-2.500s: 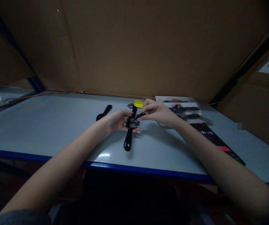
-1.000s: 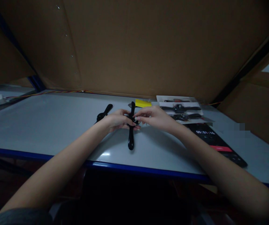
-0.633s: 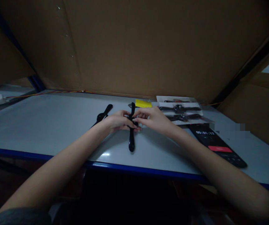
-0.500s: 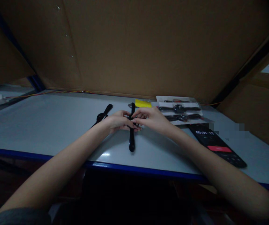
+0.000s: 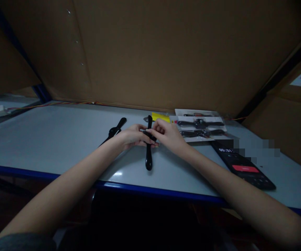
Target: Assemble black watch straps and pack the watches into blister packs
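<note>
A black wristwatch with a long strap (image 5: 148, 157) lies lengthwise on the grey table (image 5: 51, 139), its case hidden between my hands. My left hand (image 5: 133, 135) is closed around the watch's middle from the left. My right hand (image 5: 166, 134) pinches the same spot from the right, fingers curled over the case. A second black watch (image 5: 115, 129) lies just left of my left hand, untouched.
Clear packets holding more black watches (image 5: 201, 127) lie at the back right, beside a yellow tag (image 5: 160, 116). A black phone showing a timer (image 5: 242, 164) rests on the right. Cardboard walls (image 5: 153, 52) close in the back and sides. The blue table edge (image 5: 153, 191) is near me.
The strap end that stuck out sideways 2.5 s ago now lies in line with the watch. Both hands have drawn closer over the case; the view shifted slightly.
</note>
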Available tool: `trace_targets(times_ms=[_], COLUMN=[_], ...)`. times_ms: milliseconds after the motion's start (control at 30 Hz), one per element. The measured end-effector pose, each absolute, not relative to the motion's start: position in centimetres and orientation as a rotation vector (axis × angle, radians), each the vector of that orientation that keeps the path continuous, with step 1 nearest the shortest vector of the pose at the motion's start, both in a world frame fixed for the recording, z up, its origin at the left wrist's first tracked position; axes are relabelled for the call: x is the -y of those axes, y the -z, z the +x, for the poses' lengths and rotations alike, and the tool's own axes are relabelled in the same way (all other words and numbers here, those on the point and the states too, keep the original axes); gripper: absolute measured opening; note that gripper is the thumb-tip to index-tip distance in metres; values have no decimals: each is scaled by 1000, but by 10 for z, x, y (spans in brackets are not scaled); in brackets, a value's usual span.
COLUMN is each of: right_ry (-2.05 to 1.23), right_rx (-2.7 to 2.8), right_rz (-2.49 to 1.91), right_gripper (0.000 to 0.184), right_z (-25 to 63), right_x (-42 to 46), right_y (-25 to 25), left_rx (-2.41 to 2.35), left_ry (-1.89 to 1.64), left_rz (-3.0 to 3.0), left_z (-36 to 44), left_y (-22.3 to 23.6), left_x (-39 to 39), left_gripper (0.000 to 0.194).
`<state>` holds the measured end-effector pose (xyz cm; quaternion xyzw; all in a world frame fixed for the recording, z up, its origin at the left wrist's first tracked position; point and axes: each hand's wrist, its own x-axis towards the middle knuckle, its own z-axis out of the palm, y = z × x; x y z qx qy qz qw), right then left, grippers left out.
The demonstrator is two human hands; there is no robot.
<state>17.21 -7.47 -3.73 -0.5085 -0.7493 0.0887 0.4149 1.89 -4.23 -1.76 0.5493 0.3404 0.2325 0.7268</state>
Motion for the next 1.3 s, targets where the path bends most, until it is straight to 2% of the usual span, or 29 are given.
trace_targets(times_ms=[100,267,433,533,667,800,1000,1133,1300], right_ry=[-292,-677,-934,-670,-229,-279,-389,-392,-291], right_rx=[1841,1757,1826,1913,1992,1971,1996,2040,2165], right_rz=[-1247,-1199,-1117,-1194,-1266,-1255,-1264,-1314,-1280], right_gripper=[14,26,23,16,11,9,23,18,18], right_z=[171,176,185,185,176,171,182,187,182], right_x=[74,71,75,76,77,77,78,80,82], right_y=[39,36,24,22,27,32,23,18,20], left_rx=[-772,-783,-805,-797,-797,-790,-781,-808,-911], left_ry=[-517,-536,-556,-554,-559,-567,-566,-584,-619], left_rz=[1213,1215,1197,1180,1185,1204,1181,1174,1239], left_z=[18,17,17,18,20,19,17,17,18], left_y=[16,17,16,13,14,19,16,13,12], left_x=[44,42,41,44,46,43,43,44,43], left_gripper=[60,66,77,81,75,69,66,73,70])
